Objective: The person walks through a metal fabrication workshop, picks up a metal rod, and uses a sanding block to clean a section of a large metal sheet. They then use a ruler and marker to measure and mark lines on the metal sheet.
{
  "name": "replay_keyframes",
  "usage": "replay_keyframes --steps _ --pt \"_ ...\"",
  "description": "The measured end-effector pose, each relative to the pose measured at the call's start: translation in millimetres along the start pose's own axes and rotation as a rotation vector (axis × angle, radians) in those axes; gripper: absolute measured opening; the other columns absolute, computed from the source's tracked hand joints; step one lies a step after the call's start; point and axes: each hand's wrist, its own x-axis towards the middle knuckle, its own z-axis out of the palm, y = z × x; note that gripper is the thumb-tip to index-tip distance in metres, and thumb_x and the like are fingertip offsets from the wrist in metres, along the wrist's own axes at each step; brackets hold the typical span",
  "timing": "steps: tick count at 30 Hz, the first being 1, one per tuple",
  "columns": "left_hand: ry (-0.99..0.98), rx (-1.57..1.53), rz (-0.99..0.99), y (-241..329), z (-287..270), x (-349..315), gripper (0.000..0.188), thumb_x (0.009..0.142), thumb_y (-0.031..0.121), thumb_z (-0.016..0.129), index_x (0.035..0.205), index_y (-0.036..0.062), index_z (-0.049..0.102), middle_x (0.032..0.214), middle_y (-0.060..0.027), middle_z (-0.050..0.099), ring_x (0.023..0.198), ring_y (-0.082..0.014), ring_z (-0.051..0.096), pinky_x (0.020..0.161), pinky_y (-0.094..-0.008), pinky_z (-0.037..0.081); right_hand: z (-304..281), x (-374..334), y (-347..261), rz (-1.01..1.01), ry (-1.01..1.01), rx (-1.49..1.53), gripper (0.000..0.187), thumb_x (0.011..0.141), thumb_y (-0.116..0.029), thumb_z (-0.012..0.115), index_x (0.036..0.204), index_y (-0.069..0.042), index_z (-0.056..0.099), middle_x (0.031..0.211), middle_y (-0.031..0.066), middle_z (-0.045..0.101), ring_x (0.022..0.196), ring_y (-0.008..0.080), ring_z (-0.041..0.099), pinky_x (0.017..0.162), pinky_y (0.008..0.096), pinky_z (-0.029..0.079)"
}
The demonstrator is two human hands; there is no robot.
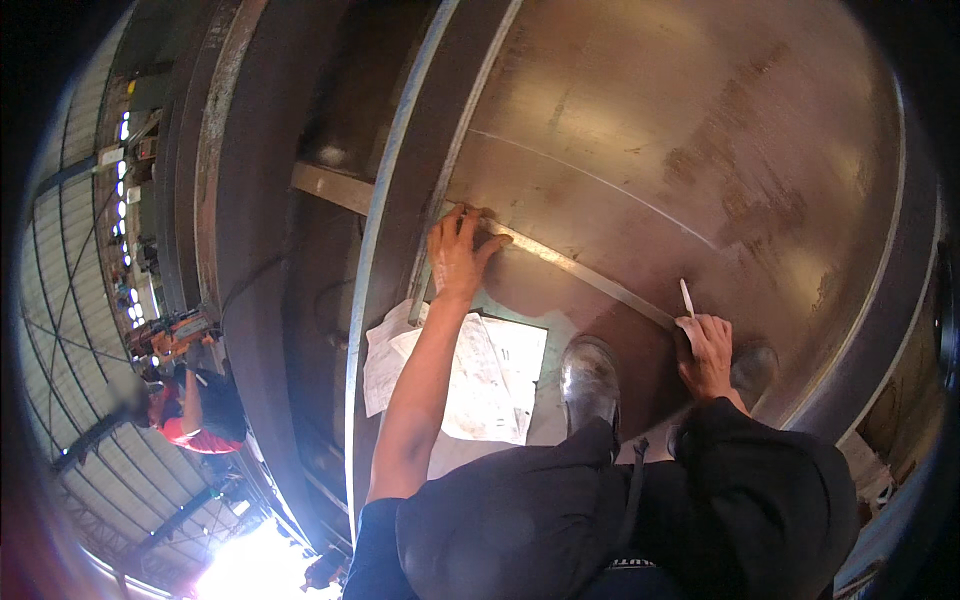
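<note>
A long, flat metal ruler (580,268) lies slantwise across a brown steel plate (620,110). My left hand (457,258) holds down its far left end, thumb and fingers spread about it beside the upright steel flange. My right hand (706,358) is closed around a thin white stick (686,298) that looks like chalk, near the ruler's right end. The stick points up and away from me. Beyond the ruler, a pale line (600,182) is drawn on the plate. Paper drawings (480,385) lie on the plate beside my left forearm.
My boots stand on the plate, the left shoe (590,380) close to the papers. A raised flange (400,150) runs along the left, another steel edge (860,340) along the right. Farther left, a person in a red and dark top (205,430) is near an orange machine (178,338).
</note>
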Motion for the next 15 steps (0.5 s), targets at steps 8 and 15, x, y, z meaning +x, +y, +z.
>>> replay_keyframes --steps 8,15 --pt "0.022 0.01 0.013 1 -3 0 0.062 0.081 0.046 0.085 0.128 0.0096 0.069 0.139 -0.0186 0.061 0.125 -0.0399 0.056 0.107 -0.051 0.044 -2 1 1 0.011 -0.052 0.014 0.064 0.059 0.001 0.083 0.118 -0.011 0.064 0.112 0.0092 0.063 0.109 0.0323 0.06 0.099 0.0449 0.042" --pt "0.025 0.004 0.016 4 -4 1 0.061 0.081 0.044 0.085 0.127 0.0077 0.069 0.138 -0.0191 0.061 0.124 -0.04 0.056 0.107 -0.0507 0.044 -5 5 -4 0.024 -0.025 0.011 0.052 0.069 -0.001 0.08 0.117 -0.01 0.065 0.111 0.0094 0.065 0.107 0.0306 0.061 0.096 0.0435 0.042"
